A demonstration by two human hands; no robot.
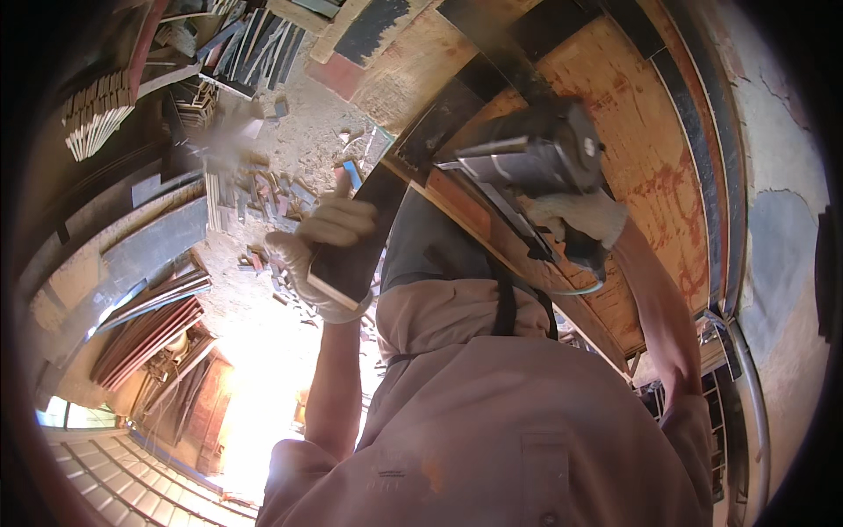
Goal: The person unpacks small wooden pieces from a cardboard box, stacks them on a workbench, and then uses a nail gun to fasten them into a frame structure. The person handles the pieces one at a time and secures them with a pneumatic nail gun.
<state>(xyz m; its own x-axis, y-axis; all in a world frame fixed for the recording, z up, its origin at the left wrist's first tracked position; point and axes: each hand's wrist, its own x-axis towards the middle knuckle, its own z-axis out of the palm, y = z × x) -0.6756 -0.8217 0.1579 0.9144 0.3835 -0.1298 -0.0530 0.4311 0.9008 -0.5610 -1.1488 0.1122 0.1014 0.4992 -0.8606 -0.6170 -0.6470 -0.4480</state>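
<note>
My left hand [329,233], in a pale work glove, grips a dark-faced board [358,256] with a light cut edge. This board reaches to the bench edge at its far end. My gloved right hand [580,218] is closed around the rear handle of a dark handheld power tool, apparently a circular saw [536,154]. The tool is tilted over the wooden bench [628,132], its long flat base plate along the near side; motion blurs it, and its blade cannot be made out. A thin pale-green cord or hose [575,291] curves below the handle.
Small wood offcuts [279,198] litter the dusty floor at left. Stacked boards [149,342] and bundled strips [101,114] stand along the left side. Dark strips [676,88] line the bench's far right, beside a wall [781,263]. A blurred shape [224,136] shows above the floor.
</note>
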